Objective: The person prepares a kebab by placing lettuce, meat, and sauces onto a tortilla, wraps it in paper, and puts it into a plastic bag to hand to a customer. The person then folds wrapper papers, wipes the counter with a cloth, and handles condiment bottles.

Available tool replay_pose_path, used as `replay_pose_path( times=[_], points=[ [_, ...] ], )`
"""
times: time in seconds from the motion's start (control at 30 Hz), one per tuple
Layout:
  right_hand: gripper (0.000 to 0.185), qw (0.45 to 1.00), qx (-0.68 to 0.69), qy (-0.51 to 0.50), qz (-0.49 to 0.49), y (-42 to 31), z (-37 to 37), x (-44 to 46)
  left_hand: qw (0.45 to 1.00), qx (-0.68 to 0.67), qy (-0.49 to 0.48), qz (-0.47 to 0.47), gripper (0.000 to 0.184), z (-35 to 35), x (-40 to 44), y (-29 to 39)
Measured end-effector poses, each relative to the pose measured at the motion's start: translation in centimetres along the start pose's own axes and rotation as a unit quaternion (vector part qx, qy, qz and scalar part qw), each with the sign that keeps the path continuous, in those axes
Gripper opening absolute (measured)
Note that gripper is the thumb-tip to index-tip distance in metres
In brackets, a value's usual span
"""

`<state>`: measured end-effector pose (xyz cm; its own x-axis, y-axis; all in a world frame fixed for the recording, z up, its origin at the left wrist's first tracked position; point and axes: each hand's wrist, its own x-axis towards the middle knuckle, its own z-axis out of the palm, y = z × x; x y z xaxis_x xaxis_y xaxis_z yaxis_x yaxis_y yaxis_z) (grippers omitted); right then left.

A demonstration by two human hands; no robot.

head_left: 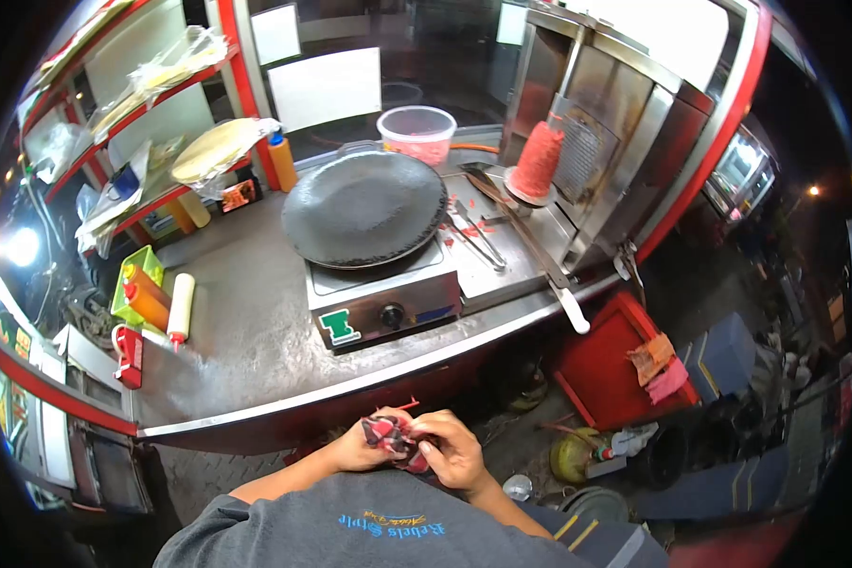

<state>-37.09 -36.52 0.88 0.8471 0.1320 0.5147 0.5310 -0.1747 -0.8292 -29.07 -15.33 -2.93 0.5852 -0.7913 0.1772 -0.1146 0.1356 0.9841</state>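
You have the patterned red-and-black cloth (pixel 386 434) bunched between both hands, in front of your chest and just off the front edge of the counter (pixel 232 293), near the middle of its length. Your left hand (pixel 352 451) wraps it from the left, fingers curled around it and partly hidden; your right hand (pixel 454 452) has its fingers bent in, thumb and forefinger seeming to pinch the near right side. What lies inside the folds, if anything, you cannot tell from this view.

To work it well, let the left grip act as the steady anchor and give the fine work to the right pinch, taking one fold at a time. Too hard a squeeze would likely bunch the fabric further. Mind your right elbow: the knife (pixel 570 310) has its white handle jutting past the counter's front edge, right of the stove (pixel 383 303).
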Motion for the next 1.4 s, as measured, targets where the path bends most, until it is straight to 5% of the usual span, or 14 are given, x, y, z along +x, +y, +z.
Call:
replay_pose_path(
  times=[0.13, 0.23, 0.37, 0.47, 0.6, 0.67, 0.73, 0.77, 0.97, 1.0, 1.1, 1.17, 1.23, 1.4],
  points=[
    [0.077, 1.0, -0.005, 0.008, 0.014, -0.4, 2.3, 1.6, 0.955, -0.271, 0.094, 0.075, 0.071, -1.1, -1.4, 1.2],
    [0.072, 0.937, 0.202, -0.164, 0.234, 4.5, 4.6, -1.5, 0.953, -0.212, 0.119, 0.18, 0.09, -2.7, -1.5, 3.5],
    [0.085, 0.933, 0.301, -0.102, 0.166, 3.5, 5.9, 1.7, 0.929, -0.206, 0.22, 0.214, 0.086, -3.7, -2.0, 5.7],
    [0.092, 0.867, 0.456, -0.15, 0.135, 2.7, 6.1, 3.4, 0.956, 0.254, 0.111, 0.099, 0.095, -7.0, -2.5, 8.7],
    [0.05, 0.932, 0.21, -0.208, 0.211, -0.1, 4.8, 9.0, 0.993, 0.034, 0.111, -0.008, 0.116, -7.0, -6.4, 7.2],
    [0.043, 0.947, 0.23, -0.133, 0.182, 0.9, 2.0, 11.8, 0.974, 0.158, 0.136, -0.091, 0.117, -8.0, -9.0, 8.6],
    [0.034, 0.989, 0.138, -0.042, -0.012, 3.0, -3.0, 17.8, 0.957, 0.228, 0.125, -0.132, 0.087, -9.4, -12.2, 9.0],
    [0.027, 0.954, 0.271, 0.082, 0.103, 0.7, -3.6, 20.7, 0.955, 0.209, 0.14, -0.158, 0.08, -9.8, -13.8, 9.2],
    [0.037, 0.922, -0.288, 0.258, 0.022, 12.3, -12.6, 41.1, 0.934, 0.187, 0.253, -0.173, 0.055, -9.8, -18.7, 9.0],
    [0.045, 0.837, -0.5, 0.219, 0.046, 13.7, -12.4, 43.9, 0.934, 0.19, 0.254, -0.164, 0.053, -10.0, -18.6, 8.7],
    [0.031, 0.745, -0.657, -0.035, 0.11, 21.2, -9.2, 51.0, 0.943, 0.201, 0.222, -0.144, 0.052, -10.6, -16.7, 7.8],
    [0.019, 0.826, -0.455, -0.059, 0.328, 17.4, -1.3, 52.4, 0.951, 0.23, 0.163, -0.127, 0.054, -11.4, -15.0, 7.9],
    [0.012, 0.916, -0.289, -0.183, 0.209, 18.3, 4.9, 50.8, 0.956, 0.242, 0.115, -0.122, 0.053, -12.0, -13.5, 8.4],
    [0.048, 0.869, -0.237, -0.405, -0.157, 10.6, 8.8, 44.3, 0.958, 0.221, 0.092, -0.157, 0.048, -13.7, -14.0, 8.5]
  ],
)
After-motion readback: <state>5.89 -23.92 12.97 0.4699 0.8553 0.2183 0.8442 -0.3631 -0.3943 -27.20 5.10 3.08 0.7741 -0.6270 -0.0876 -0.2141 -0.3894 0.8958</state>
